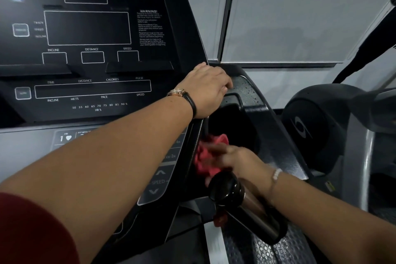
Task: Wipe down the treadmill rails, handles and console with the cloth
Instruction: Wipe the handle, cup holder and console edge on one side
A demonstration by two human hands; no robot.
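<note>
While a dark-capped bottle (242,203) lies nearest, the blurred right hand (233,161) clutches the red cloth (206,156), pressing it to the edge of the console (85,28) beside the cup pocket (231,126). Beyond, the left hand (209,90) rests palm-down, fingers loosely bent, on the speckled tray rim (246,88). That rim looks unwiped. Rails and handles are out of view, so probably much remains.

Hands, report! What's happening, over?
Left hand resting on console edge. Right hand holds red cloth at cup holder rim. Bottle close under right wrist.
</note>
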